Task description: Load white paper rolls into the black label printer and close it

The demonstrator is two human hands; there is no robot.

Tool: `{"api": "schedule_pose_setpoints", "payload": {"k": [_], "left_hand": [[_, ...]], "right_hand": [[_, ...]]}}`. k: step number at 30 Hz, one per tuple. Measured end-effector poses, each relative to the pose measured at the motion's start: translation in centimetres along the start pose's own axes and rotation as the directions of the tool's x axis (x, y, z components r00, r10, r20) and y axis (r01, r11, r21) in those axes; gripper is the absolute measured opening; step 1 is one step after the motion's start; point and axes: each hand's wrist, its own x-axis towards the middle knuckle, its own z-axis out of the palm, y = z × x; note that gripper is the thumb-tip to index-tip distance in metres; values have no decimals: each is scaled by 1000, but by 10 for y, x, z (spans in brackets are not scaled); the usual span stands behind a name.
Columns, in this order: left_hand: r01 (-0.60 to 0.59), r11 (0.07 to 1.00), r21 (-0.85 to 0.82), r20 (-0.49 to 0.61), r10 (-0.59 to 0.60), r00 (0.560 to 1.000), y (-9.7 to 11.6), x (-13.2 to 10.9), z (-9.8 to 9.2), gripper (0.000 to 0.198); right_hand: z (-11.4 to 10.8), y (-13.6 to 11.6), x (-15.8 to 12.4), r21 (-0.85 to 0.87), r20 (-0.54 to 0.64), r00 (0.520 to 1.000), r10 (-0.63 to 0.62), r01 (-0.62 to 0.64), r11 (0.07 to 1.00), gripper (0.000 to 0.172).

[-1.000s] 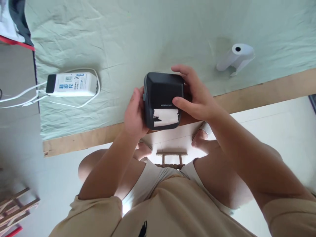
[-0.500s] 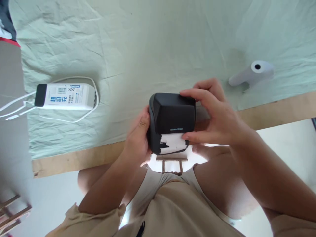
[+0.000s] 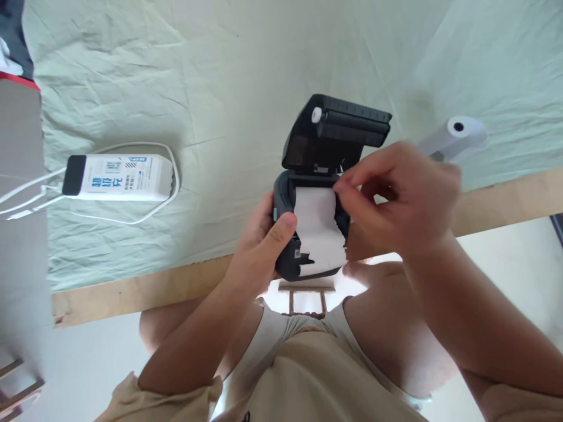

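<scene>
A small black label printer (image 3: pixel 290 258) is held over the table's front edge, its lid (image 3: pixel 334 135) swung up and open. White paper (image 3: pixel 319 231) lies across the open bay, its lower edge torn. My left hand (image 3: pixel 259 246) grips the printer's left side, thumb resting on the rim beside the paper. My right hand (image 3: pixel 396 199) is curled at the printer's right side, its fingertips pinched at the paper's upper right corner.
A pale green cloth (image 3: pixel 220 76) covers the wooden table (image 3: pixel 132 287). A white power bank (image 3: pixel 116 177) with white cables lies at the left. A white paper roll (image 3: pixel 455 136) lies behind my right hand. My knees and a wooden stool (image 3: pixel 305 293) are below.
The printer's lid has gone from shut to swung open, baring the paper inside. My right hand left the lid and came to the paper's upper right corner. My left thumb now rests on the rim.
</scene>
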Motion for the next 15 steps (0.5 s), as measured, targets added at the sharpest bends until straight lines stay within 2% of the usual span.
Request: {"api": "schedule_pose_setpoints", "payload": {"k": [3,5,8,10,12,14,15], "left_hand": [[-34,999,-3,40,34,999,-1,1,-1,55],[-50,999,-5,67,50,996,-4,1,-2,53],[-82,997,-6,72,82,994,-5,-1,-2,48],[-72,997,-6,50,73,996,-5,-3,-1,48],[-25,1000,12,-19,26,999,-3,-5,1,48],[-12,1000,12,-51,13,999,-1,-6,3,47],[-7,1000,1,-43,7,999,0,-6,4,47]], "right_hand": [[-6,-7,2,-257,252,965,-77,143,956,11],[-10,-12,4,-291,385,922,-26,148,945,7],[-17,-18,9,-263,501,863,65,80,961,19],[-25,-19,11,-160,513,853,90,-8,987,27],[-35,-15,11,4,493,858,142,-166,986,32],[-44,-3,9,132,382,888,255,-326,936,31],[-47,6,7,177,272,902,334,-388,904,32]]}}
